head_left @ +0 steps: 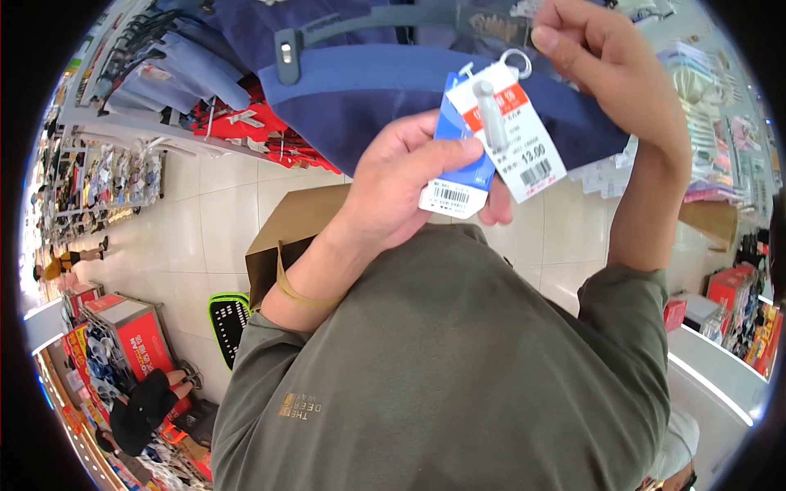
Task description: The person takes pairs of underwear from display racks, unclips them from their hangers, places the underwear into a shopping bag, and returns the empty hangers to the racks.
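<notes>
A navy blue garment [327, 114] hangs from a dark clip hanger [368, 26] with gold lettering. My right hand [602, 61] is at the hanger's middle, fingers curled and pinched around it; the exact grip is partly hidden. Between the thumb and fingers of my left hand [401, 176] is a blue and white hang tag [463, 168]. Overlapping it is a white and orange price tag [524, 143] reading 13.00, with a white loop at its top and a grey plastic piece [491, 114] across its front. Both tags lie in front of the garment.
Blue and red clothes [233, 123] hang on a rack at the upper left. A brown cardboard box [286, 217] and a black and green item [228, 323] are beside my left arm. Packaged goods [704, 114] fill the right. A person in black [143, 413] is at lower left.
</notes>
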### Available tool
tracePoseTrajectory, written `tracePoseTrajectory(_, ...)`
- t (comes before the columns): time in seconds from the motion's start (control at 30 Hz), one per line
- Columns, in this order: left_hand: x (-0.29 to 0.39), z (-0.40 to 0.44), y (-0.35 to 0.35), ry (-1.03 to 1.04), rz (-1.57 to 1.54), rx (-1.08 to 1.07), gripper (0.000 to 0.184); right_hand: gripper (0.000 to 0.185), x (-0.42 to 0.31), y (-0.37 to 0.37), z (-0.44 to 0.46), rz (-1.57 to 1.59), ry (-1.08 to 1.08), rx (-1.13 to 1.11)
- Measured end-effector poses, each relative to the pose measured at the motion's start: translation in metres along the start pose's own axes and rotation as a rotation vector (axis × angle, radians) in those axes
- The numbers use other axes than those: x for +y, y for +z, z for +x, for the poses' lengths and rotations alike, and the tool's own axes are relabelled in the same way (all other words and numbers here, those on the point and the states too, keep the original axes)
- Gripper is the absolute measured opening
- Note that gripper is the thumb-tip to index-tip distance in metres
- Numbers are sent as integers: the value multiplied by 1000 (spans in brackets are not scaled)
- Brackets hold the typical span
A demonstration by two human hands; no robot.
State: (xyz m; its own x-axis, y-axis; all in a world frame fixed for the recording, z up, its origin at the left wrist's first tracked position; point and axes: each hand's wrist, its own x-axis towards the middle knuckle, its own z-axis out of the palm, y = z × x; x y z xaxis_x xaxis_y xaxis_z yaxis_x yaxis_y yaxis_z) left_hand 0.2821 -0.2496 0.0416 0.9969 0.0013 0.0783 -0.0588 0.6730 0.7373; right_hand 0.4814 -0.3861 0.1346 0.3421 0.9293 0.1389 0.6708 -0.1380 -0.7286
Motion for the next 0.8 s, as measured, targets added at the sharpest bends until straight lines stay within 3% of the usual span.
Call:
tracePoseTrajectory(0.07, 1, -2, 10, -32, -110, 66, 43, 18, -9, 0, 7, -165, -151, 39)
tracePoseTrajectory(0.1, -4, -3, 2, -13, -190, -42, 49, 15, -12, 7, 6, -107, -102, 57)
tracePoseTrajectory(0.2, -7, -10, -2, -83, -297, -77, 61, 11, -20, 27, 15, -7, -67, 40)
tracePoseTrajectory(0.37, -7, -43, -27, -81, -372, -19, 51, 15, -19, 61, 48, 48, -92, -107)
tracePoseTrajectory(0.63, 15, -110, -55, 11, -153, 225, 34, 14, -71, 118, 94, 54, -264, -269)
tracePoseTrajectory(0.8, 50, -174, -73, 33, -30, 387, 38, 15, -115, 174, 128, 65, -301, -315)
